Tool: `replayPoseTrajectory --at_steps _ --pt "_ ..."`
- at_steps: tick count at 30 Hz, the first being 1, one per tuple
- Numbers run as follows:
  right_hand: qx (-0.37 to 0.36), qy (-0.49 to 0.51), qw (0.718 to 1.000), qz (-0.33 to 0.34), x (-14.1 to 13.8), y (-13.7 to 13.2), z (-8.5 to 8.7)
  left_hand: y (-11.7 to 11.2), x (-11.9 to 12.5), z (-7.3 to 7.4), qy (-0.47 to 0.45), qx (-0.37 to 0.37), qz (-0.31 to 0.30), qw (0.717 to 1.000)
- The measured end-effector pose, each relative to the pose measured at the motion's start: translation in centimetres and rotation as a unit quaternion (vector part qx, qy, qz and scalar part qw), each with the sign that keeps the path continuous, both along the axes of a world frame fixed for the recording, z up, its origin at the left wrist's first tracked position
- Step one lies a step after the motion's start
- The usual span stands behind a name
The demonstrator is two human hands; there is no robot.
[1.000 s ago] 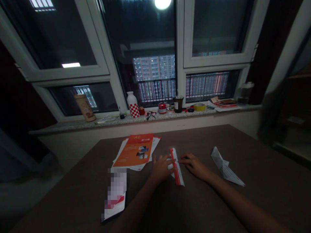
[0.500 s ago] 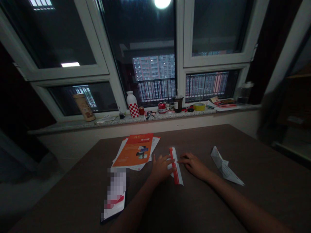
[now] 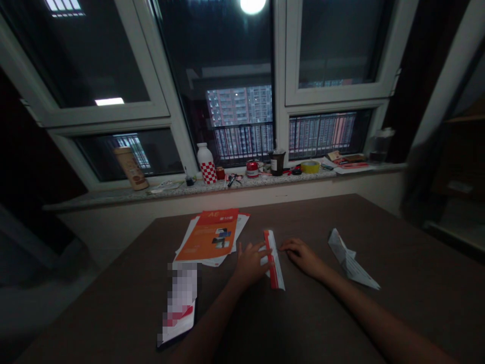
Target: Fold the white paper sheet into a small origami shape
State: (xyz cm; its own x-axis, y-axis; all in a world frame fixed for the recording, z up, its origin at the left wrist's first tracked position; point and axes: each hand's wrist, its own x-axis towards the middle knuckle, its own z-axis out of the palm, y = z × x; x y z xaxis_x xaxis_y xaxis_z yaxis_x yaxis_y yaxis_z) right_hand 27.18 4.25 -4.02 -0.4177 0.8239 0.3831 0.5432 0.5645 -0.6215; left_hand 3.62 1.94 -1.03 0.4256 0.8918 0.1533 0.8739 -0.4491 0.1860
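A narrow folded strip of red and white paper (image 3: 276, 263) lies on the dark brown table (image 3: 303, 323), running away from me. My left hand (image 3: 250, 263) rests flat on the table at its left side, fingers spread and touching the strip. My right hand (image 3: 302, 256) lies on the table just right of the strip, fingers stretched toward its edge and holding nothing.
A finished folded white paper plane (image 3: 350, 260) lies to the right. A stack of orange and white leaflets (image 3: 212, 236) sits left of my hands, and a phone-like flat object (image 3: 179, 306) lies nearer me. The windowsill (image 3: 227, 184) carries bottles, cans, a tape roll and papers.
My right hand has drawn slightly away from the strip, to the right. The strip and my left hand have barely moved.
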Motion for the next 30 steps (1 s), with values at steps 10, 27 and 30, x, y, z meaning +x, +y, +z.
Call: replayPoseTrajectory --at_steps 10,27,30 --pt "-0.009 -0.014 0.998 -0.063 -1.3 0.6 0.1 -0.2 -0.1 -0.1 -0.003 -0.012 -0.003 1.000" --pt "0.007 -0.114 0.983 -0.143 -2.6 -0.5 0.9 -0.5 0.1 0.5 0.005 -0.042 0.013 0.999" --pt "0.004 -0.114 0.984 -0.138 -2.6 -0.6 1.1 -0.5 0.0 0.6 0.011 -0.040 0.011 0.999"
